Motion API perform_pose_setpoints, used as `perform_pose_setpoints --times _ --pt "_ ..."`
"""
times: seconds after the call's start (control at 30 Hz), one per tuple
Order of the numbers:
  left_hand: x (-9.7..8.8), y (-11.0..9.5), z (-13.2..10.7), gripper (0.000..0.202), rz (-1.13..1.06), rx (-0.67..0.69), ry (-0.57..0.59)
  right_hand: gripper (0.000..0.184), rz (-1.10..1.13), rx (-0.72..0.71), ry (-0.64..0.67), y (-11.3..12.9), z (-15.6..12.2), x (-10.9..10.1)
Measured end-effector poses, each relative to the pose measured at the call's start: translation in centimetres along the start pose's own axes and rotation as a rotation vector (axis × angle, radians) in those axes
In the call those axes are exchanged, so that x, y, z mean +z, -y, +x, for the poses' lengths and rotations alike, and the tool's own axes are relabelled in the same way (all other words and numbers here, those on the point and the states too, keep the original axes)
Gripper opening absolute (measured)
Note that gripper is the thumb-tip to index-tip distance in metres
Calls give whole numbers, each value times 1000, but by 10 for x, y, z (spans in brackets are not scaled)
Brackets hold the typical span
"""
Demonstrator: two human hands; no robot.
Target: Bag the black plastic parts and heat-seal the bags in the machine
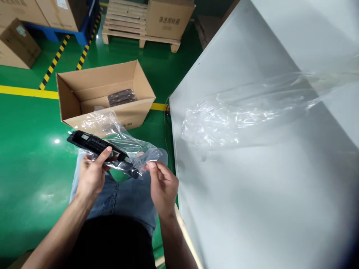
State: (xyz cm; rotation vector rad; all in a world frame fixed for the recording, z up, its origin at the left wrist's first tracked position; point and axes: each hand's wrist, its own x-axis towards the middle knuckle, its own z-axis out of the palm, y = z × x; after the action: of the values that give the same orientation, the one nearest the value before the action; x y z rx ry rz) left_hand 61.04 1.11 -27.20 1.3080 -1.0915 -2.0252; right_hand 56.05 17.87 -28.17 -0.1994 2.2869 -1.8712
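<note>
My left hand (93, 173) is closed round the middle of a long black plastic part (97, 145), thumb on top. One end of the part points up and left; its other end lies among clear film. A clear plastic bag (123, 136) spreads over and beside the part, between it and the carton behind. My right hand (163, 183) pinches the bag's edge near the part's right end, thumb against fingers. Both hands are above my lap. Whether the part lies wholly inside the bag I cannot tell.
An open cardboard carton (105, 84) on the green floor holds several dark wrapped pieces (122, 98). To the right is a grey tabletop (252, 194) with crumpled clear plastic bags (218, 121). Behind stand a wooden pallet (123, 18), a closed carton (169, 20) and a blue pallet (82, 31).
</note>
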Motion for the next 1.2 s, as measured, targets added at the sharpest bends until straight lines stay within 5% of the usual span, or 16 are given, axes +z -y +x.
perform_pose_setpoints --times 0.13,0.27,0.4,0.47,0.6,0.97,1.2 --pt "0 -2 -3 49 8 21 -42 21 -5 -64 -17 2 0 -4" --pt "-5 2 -3 45 67 145 -83 22 -243 -455 -175 12 -4 -12" --pt "-6 9 -8 47 182 280 -79 23 -619 -720 135 22 -2 -5" --pt "-5 13 -10 51 217 375 -77 15 -729 -700 250 21 -1 2" --pt "-2 19 -7 59 243 519 -98 22 -828 -676 259 12 -4 13" --pt "11 25 7 39 287 309 -19 23 -1047 -705 258 -3 -50 32" --pt "7 30 20 42 215 303 1 12 -978 -782 297 -10 -33 32"
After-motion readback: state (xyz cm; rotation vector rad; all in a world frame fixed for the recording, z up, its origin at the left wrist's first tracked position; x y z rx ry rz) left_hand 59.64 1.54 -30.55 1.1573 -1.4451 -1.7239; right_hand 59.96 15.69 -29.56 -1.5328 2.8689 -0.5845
